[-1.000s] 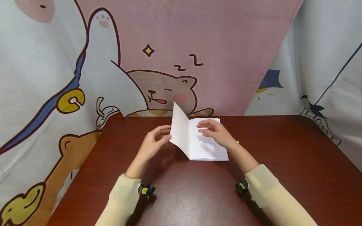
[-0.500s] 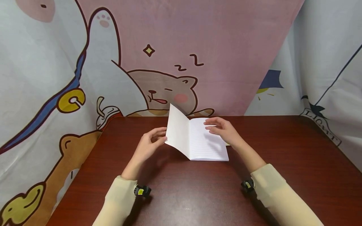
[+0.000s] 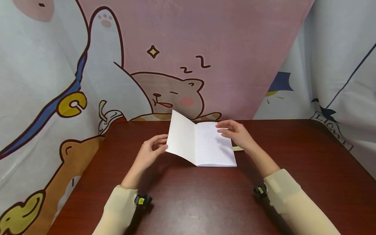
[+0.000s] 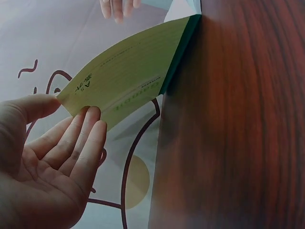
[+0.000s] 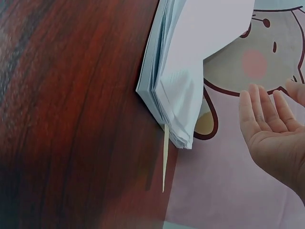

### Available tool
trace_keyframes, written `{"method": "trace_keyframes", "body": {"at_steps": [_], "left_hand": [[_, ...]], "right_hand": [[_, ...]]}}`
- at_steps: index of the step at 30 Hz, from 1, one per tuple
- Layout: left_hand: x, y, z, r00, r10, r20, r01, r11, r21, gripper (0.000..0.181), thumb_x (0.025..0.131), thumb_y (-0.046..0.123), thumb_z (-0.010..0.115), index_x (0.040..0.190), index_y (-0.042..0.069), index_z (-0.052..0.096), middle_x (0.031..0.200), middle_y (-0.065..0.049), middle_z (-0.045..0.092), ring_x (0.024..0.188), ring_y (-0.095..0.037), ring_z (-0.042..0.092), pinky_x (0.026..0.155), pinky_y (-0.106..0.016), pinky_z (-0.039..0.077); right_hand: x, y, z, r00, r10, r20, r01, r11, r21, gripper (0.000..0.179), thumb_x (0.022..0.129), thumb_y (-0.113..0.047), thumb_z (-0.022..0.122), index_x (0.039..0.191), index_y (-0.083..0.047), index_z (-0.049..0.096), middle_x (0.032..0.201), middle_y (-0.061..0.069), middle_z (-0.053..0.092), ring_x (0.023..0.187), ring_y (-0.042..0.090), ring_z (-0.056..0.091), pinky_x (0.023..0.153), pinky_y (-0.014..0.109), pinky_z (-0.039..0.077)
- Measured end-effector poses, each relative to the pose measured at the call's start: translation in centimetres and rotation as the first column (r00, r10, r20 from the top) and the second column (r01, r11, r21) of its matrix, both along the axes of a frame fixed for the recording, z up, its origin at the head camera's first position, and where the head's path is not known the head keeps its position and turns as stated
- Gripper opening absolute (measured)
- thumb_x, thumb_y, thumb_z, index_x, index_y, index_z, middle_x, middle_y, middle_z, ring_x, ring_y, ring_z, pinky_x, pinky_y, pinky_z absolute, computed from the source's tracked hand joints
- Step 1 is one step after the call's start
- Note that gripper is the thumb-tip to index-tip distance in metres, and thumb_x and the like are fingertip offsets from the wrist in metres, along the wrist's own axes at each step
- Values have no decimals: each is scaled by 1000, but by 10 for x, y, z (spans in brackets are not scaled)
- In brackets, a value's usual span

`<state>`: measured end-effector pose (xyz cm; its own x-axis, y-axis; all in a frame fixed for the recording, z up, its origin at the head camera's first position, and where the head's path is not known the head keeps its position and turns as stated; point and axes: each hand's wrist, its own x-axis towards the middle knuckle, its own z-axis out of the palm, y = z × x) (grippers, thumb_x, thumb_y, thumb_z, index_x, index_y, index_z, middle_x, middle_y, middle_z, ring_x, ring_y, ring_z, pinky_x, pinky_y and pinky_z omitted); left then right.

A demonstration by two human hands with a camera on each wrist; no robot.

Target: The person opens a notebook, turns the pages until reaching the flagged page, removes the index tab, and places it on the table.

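White, rectangular lined-paper notebook point(image 3: 202, 148): spread on red-brown wood-grained tabletop point(image 3: 194, 199) | my left hand point(image 3: 148, 152): thumb and fingers pinch its tilted yellow-green cover point(image 4: 136, 62) | my right hand point(image 3: 240, 135): fingers loosely extended, gripping nothing, near the right page point(image 3: 213, 147)

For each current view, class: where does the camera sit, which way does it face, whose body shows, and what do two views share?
Head: worn on the head, facing forward and down at the notebook on the table; left hand, right hand and sleeves show.
Left wrist: on that wrist, facing the cover's printed outside; the left hand and part of the right show.
Right wrist: on that wrist, facing the notebook's page edges; only the right hand shows.
Shared: head and right wrist both show the pale strip sticking out.
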<state>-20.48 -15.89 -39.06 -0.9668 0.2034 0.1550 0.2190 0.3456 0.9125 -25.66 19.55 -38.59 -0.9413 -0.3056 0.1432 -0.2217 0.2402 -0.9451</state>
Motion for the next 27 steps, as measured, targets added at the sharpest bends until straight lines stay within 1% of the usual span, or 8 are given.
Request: {"method": "trace_keyframes", "body": {"at_steps": [5, 9, 12, 15, 18, 24, 27], "left_hand": [[1, -4, -3, 1000, 9, 1, -9, 1000, -10, 40, 94, 4, 65, 134, 2, 59, 124, -24, 68, 105, -35, 68, 76, -16, 55], [1, -8, -8, 1000, 20, -1, -20, 999, -25, 40, 95, 3, 64, 134, 1, 59, 124, -24, 68, 105, -35, 68, 75, -14, 54], [2, -11, -11, 999, 37, -4, -37, 998, -53, 40, 95, 4, 64, 134, 1, 59, 124, -24, 68, 105, -34, 68, 74, -14, 53], [2, -14, -14, 998, 58, 2, -58, 995, -85, 39, 94, 4, 65, 134, 1, 60, 123, -23, 69, 105, -34, 68, 74, -14, 52], [2, -16, -17, 997, 74, 11, -73, 991, -111, 39, 94, 4, 65, 133, 2, 60, 123, -22, 69, 105, -33, 68, 75, -14, 52], [1, -19, -21, 996, 89, 27, -84, 985, -150, 40, 93, 2, 65, 133, 3, 61, 122, -20, 70, 103, -31, 69, 74, -17, 52], [2, -20, -23, 995, 97, 38, -89, 981, -175, 41, 93, 2, 65, 133, 3, 61, 122, -20, 70, 103, -30, 69, 75, -18, 52]], "right_hand": [[-1, 3, 0, 1000, -16, 3, 16, 1000, 12, 33, 99, -7, 58, 130, 4, 57, 136, 24, 59, 108, 7, 67, 89, 17, 55], [-1, 4, 1, 1000, -15, -3, 15, 1000, 24, 34, 100, -9, 58, 131, 5, 56, 137, 27, 57, 111, 10, 66, 90, 18, 55], [0, 6, 2, 1000, -19, 3, 19, 999, 28, 34, 100, -10, 57, 131, 4, 56, 137, 28, 56, 111, 11, 66, 90, 17, 55], [-1, 7, 2, 999, -31, 15, 31, 999, 26, 34, 100, -10, 58, 131, 3, 56, 138, 26, 56, 110, 9, 66, 90, 18, 55], [-1, 8, 1, 999, -35, 14, 35, 999, 27, 34, 100, -9, 58, 131, 4, 56, 138, 25, 57, 109, 8, 66, 92, 21, 56], [-2, 10, -2, 999, -46, 10, 46, 998, 34, 34, 100, -10, 57, 131, 4, 56, 137, 24, 58, 106, 4, 66, 95, 26, 56], [-3, 12, -3, 999, -53, 6, 53, 998, 42, 33, 101, -11, 57, 131, 3, 56, 136, 23, 58, 106, 5, 66, 97, 30, 55]]}}
